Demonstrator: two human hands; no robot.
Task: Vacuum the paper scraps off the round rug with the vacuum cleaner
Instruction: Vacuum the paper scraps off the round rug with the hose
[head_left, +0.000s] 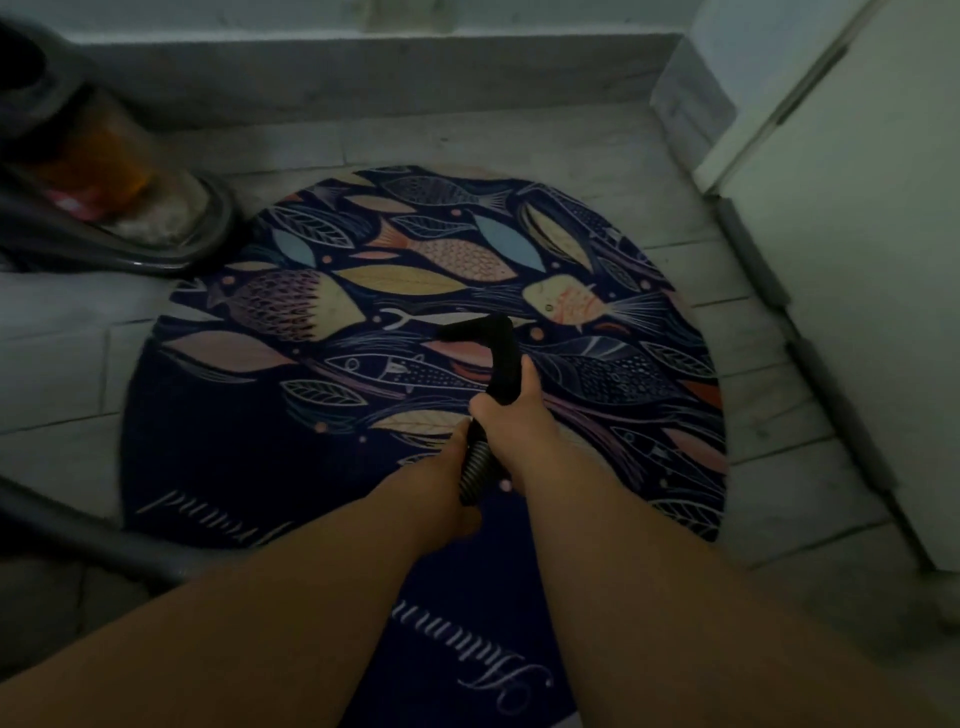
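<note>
A round dark-blue rug (260, 447) with a fish and leaf pattern lies on the floor in the head view. Over its middle I hold the vacuum's black nozzle (493, 343), bent at an angle with its tip pointing left, low over the rug. My right hand (511, 415) grips the nozzle's handle. My left hand (447, 483) grips the ribbed black hose (475, 470) just behind it. The vacuum cleaner's body (119, 192), with a clear orange-tinted dust bin, stands at the rug's upper left edge. No paper scraps stand out on the rug in this dim light.
A white cabinet or appliance (852, 260) stands at the right, close to the rug. A wall with a grey skirting (363, 73) runs along the back. A dark tube (78, 530) crosses the lower left floor. Pale floor planks surround the rug.
</note>
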